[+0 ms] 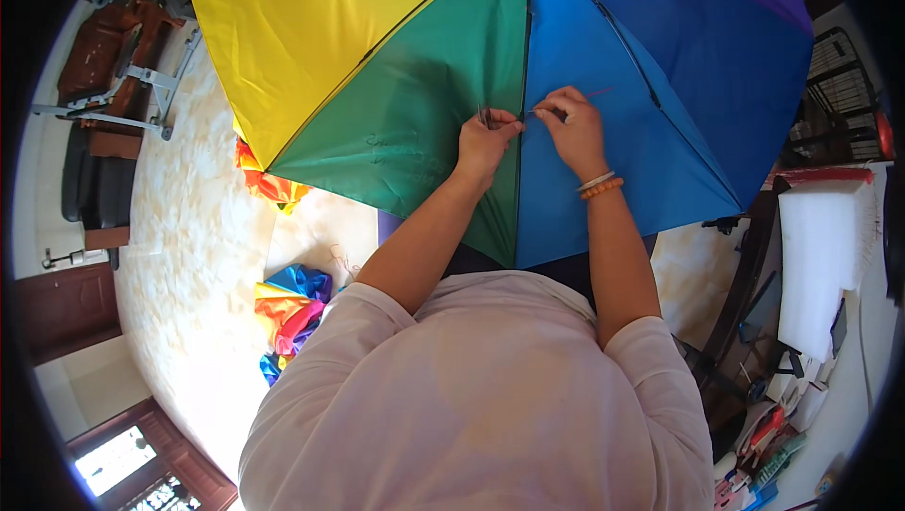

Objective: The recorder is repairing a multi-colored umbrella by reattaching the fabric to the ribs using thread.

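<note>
A rainbow umbrella point(603, 181) lies spread open in front of me, its dark ribs showing against yellow, green, blue and purple panels. At the rib between the green and light blue panels, my left hand point(485, 145) is closed, thumb and fingertips pinching the rib and cloth. A small dark metal tool, too small to name, sticks up from its fingers. Just right of that rib, my right hand point(573, 136) pinches a thin, needle-like thing pointing at the rib. A short pink thread point(600, 92) shows beside its knuckles. Two bracelets point(600, 186) circle my right wrist.
Crumpled rainbow cloth point(294, 308) lies on the marbled floor point(189, 256) at my left. Farther left stands a brown padded seat with a metal frame point(156, 87). On the right are a white foam-like block point(820, 256), a black wire cage point(837, 82) and a cluttered shelf point(768, 445).
</note>
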A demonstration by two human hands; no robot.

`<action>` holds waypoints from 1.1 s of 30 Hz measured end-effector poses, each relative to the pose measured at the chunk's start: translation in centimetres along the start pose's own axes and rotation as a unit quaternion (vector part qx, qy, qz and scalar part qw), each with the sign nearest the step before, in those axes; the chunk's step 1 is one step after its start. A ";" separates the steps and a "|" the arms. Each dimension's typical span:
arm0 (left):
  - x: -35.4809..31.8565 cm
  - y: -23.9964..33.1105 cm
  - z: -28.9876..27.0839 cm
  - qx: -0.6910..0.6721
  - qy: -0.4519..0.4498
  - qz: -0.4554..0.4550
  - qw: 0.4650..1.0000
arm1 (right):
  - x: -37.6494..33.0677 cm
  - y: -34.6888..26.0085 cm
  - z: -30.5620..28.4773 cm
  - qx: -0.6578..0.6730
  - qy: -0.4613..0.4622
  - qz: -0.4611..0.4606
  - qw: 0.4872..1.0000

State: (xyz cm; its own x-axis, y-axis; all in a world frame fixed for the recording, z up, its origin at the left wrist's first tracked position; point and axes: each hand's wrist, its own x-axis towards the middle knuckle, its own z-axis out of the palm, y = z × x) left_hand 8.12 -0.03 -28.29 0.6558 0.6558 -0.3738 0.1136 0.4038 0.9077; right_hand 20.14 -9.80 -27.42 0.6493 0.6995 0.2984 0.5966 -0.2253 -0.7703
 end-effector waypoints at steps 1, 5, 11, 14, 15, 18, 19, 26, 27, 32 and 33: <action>0.0 0.1 0.1 -0.001 -0.001 -0.003 1.000 | 0.0 0.1 0.0 0.042 0.014 0.029 0.999; 0.1 -0.3 -0.1 0.013 0.008 0.003 1.000 | 0.8 0.8 -1.5 0.296 0.106 0.140 0.939; 0.2 -0.6 0.4 0.038 0.018 0.024 0.999 | 0.3 -1.6 -2.2 0.585 -0.003 0.215 0.782; 0.4 -0.7 0.3 0.057 0.032 0.033 0.997 | -0.2 -2.5 -4.5 0.563 -0.021 0.205 0.800; 0.3 -0.9 0.2 0.065 0.041 0.036 0.996 | -0.2 -3.9 -6.4 0.462 0.030 0.176 0.869; 0.3 -1.0 0.3 0.087 0.046 0.042 0.994 | -0.6 -5.3 -8.9 0.346 0.088 0.134 0.925; 0.2 -1.0 0.3 0.099 0.045 0.046 0.993 | -0.7 -5.5 -9.3 0.339 0.091 0.123 0.928; -0.6 0.7 0.4 0.051 0.018 -0.037 0.998 | -0.2 -4.1 -5.5 0.182 -0.005 0.159 0.970; -0.6 0.8 0.4 0.055 0.014 -0.040 0.998 | -0.1 -2.6 -4.2 0.157 -0.030 0.143 0.977; -0.7 0.6 0.2 0.005 0.038 -0.055 0.998 | -0.8 0.6 0.4 0.029 -0.015 0.077 0.996; -0.8 0.6 0.4 0.009 0.045 -0.051 0.998 | -1.1 0.4 1.0 -0.012 0.010 0.075 0.997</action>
State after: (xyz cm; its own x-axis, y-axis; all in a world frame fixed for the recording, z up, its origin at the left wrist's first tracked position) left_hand 7.97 -0.51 -27.36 0.5708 0.6673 -0.4785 0.1904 0.4592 0.8677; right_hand 19.19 -9.96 -28.57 0.7421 0.6423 0.1918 0.5020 -0.3428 -0.7940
